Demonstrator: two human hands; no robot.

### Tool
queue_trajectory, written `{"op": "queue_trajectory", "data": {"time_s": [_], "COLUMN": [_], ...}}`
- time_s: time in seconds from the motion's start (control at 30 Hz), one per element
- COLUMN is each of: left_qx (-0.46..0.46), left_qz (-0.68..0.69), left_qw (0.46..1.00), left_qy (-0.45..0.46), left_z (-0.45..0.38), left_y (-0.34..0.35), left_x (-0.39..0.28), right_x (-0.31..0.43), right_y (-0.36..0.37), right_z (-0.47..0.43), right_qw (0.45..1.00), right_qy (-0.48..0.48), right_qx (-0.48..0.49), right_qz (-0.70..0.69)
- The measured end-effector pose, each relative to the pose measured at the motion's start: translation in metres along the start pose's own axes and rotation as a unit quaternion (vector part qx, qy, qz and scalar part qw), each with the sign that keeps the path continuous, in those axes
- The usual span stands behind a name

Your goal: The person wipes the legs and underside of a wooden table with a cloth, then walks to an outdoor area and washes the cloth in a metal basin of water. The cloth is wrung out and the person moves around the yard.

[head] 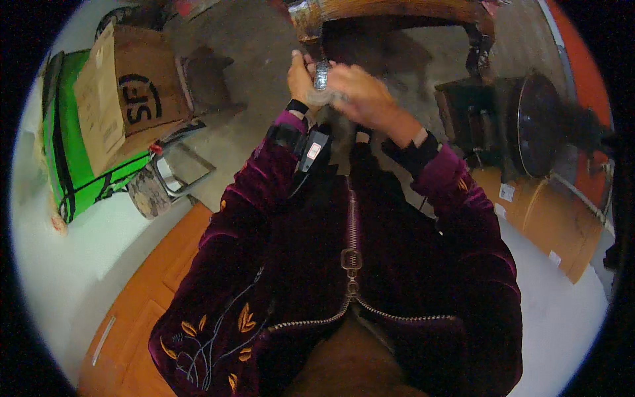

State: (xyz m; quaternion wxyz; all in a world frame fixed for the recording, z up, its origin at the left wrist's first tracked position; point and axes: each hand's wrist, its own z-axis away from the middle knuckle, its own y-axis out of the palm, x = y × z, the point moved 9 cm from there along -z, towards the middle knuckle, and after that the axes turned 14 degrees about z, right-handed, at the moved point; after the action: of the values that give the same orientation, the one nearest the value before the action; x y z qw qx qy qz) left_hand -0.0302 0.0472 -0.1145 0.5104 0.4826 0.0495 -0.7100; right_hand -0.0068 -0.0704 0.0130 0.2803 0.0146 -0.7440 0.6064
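A dark, carved wooden furniture leg [311, 30] reaches down from the top of the view, its lower end covered in shiny clear film or tape [321, 75]. My left hand [300, 82] wraps around that end from the left, thumb pointing up. Against the leg's right side is my right hand [364, 97], blurred, its fingers bent near the film; whether they grip anything cannot be told. A translucent ring, perhaps a tape roll [320, 97], shows between both hands at the leg's tip.
On the left, an opened cardboard box [149, 84] with printing rests on a green bag [74, 149], near a metal-framed object [183, 168]. On the right stand a dark box [466, 119], a round black object [538, 126] and flattened cardboard [540, 218]. An orange door [144, 317] lies behind me.
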Motion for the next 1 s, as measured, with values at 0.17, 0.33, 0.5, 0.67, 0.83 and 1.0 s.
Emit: {"op": "queue_trajectory", "data": {"time_s": [0.17,0.33,0.5,0.67,0.83,1.0], "left_qx": [0.09,0.132,0.001,-0.015,0.001,0.004], "left_qz": [0.075,0.003,-0.185,-0.218,-0.232,-0.254], "left_qw": [0.988,0.988,0.979,0.974,0.966,0.962], "left_qy": [-0.101,-0.075,0.083,0.06,0.111,0.102], "left_z": [0.013,0.025,0.022,0.027,0.033,0.025], "left_y": [0.016,0.029,0.022,0.022,0.027,0.018], "left_x": [-0.002,-0.024,-0.05,-0.053,-0.063,-0.059], "right_x": [-0.06,-0.204,-0.262,-0.267,-0.311,-0.3], "right_y": [-0.062,-0.165,-0.147,-0.127,-0.126,-0.13], "right_z": [0.056,0.124,0.111,0.106,0.139,0.162], "right_qw": [0.96,0.824,0.845,0.848,0.784,0.684], "right_qy": [0.155,0.397,0.479,0.484,0.55,0.614], "right_qx": [-0.11,-0.382,-0.223,-0.183,-0.273,-0.381], "right_qz": [-0.203,-0.131,0.084,0.112,-0.09,-0.103]}}
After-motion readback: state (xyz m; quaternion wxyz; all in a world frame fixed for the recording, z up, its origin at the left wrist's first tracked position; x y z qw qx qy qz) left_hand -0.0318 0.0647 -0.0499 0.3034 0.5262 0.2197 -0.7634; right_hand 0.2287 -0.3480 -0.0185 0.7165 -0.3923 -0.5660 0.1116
